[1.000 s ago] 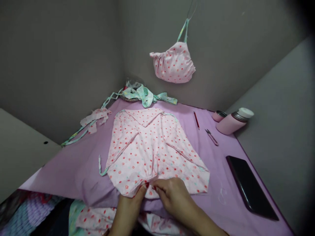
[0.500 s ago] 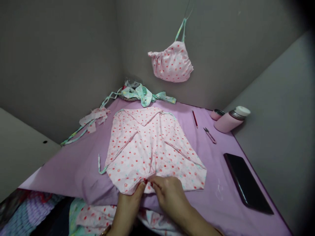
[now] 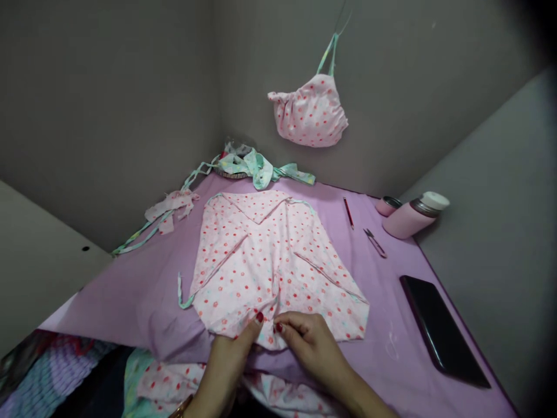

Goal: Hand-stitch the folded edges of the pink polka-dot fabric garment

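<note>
A pink garment with red dots [image 3: 256, 261] lies spread on the purple cloth, with two diagonal folded edges and a pointed flap at its top. My left hand [image 3: 235, 348] grips its lower edge, thumb on top and the other fingers hidden beneath the fabric. Just to the right, my right hand [image 3: 311, 339] is closed in a pinch at the gathered fabric. Whatever is between those fingertips is too small to make out. A thin green tie [image 3: 183, 299] sticks out from the garment's left side.
Right of the garment lie a red pencil [image 3: 348, 213], thread snips [image 3: 375, 242], a pink bottle [image 3: 404, 220], its cup [image 3: 387, 205] and a black phone [image 3: 444, 331]. Green fabric strips [image 3: 261, 171] and pink scraps [image 3: 174, 206] sit along the back and left. A dotted pouch [image 3: 311, 113] hangs on the wall.
My fingers have spread slightly apart on the garment's lower edge, the left thumb moving up onto the fabric. The whole view has shifted a little, so things appear farther right.
</note>
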The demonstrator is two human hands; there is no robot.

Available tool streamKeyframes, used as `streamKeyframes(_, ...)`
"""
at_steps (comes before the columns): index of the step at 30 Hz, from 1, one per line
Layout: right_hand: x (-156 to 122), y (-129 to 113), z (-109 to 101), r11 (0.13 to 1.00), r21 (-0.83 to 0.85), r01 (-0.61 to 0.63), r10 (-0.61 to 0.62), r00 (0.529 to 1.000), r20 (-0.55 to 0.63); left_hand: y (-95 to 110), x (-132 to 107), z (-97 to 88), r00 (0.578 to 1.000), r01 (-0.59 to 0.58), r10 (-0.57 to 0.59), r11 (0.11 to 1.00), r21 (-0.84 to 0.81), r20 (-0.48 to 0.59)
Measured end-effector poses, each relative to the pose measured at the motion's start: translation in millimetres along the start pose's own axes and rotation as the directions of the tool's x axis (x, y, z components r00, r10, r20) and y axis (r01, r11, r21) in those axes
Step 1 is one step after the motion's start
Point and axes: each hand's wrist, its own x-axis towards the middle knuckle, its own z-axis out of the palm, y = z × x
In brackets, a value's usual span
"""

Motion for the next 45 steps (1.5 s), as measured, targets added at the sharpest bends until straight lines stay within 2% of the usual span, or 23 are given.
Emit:
streamKeyframes(3, 0.4, 1.9, -2.9, 0.995, 0.099, -0.015, 0.012, 1.0, 0.029, 1.4, -1.7, -0.2, 0.995, 0.053, -0.044, 0.994, -0.101, 0.088)
streamKeyframes(6, 0.4, 5.9, -4.3, 0.979, 0.2, -0.044, 0.034, 0.998, 0.052, 7.6, -4.1, 1.2, 0.978, 0.172, -0.143, 0.965, -0.199, 0.151)
streamKeyframes(9, 1.0, 11.1, -4.2, 0.957, 0.28, -0.07, 0.052, 0.996, 0.072, 13.3, -5.6, 1.9, 0.943, 0.302, -0.257, 0.926, -0.225, 0.211)
streamKeyframes(12, 2.9, 13.8, -3.5, 0.943, 0.321, -0.083, 0.059, 0.995, 0.083, 13.1, -5.5, 1.7, 0.927, 0.35, -0.301, 0.907, -0.232, 0.225)
streamKeyframes(19, 5.3, 9.4, -2.3, 0.975, 0.217, -0.052, 0.039, 0.997, 0.064, 2.1, -1.8, 2.0, 0.944, 0.32, -0.294, 0.924, -0.207, 0.147)
streamKeyframes(25, 6.1, 6.6, -8.4, 0.99, 0.138, -0.022, 0.003, 0.991, 0.135, 3.3, -2.6, 1.7, 0.895, 0.44, -0.401, 0.869, -0.228, 0.197)
streamKeyframes(30, 7.5, 4.4, -6.3, 0.992, 0.122, -0.019, 0.002, 0.991, 0.136, 5.7, -4.4, 3.2, 0.913, 0.397, -0.364, 0.898, -0.191, 0.185)
streamKeyframes(33, 7.4, 1.9, -3.5, 0.999, 0.034, -0.011, 0.007, 0.993, 0.117, 3.3, -4.2, 3.8, 0.934, 0.337, -0.308, 0.927, -0.166, 0.179)
streamKeyframes(36, 6.3, -0.4, -0.5, 0.997, -0.066, 0.032, -0.026, 0.995, 0.092, -1.2, -3.2, 4.1, 0.931, 0.349, -0.331, 0.93, -0.118, 0.151)
streamKeyframes(39, 4.7, -0.6, 3.0, 0.991, -0.129, 0.018, -0.009, 0.998, 0.067, -4.0, -2.1, 5.3, 0.933, 0.345, -0.33, 0.934, -0.095, 0.141)
streamKeyframes(45, 2.6, 0.6, 17.6, 0.987, -0.153, 0.046, -0.046, 0.999, 0.007, -8.8, 2.2, 7.7, 0.962, 0.263, -0.257, 0.963, -0.065, 0.089)
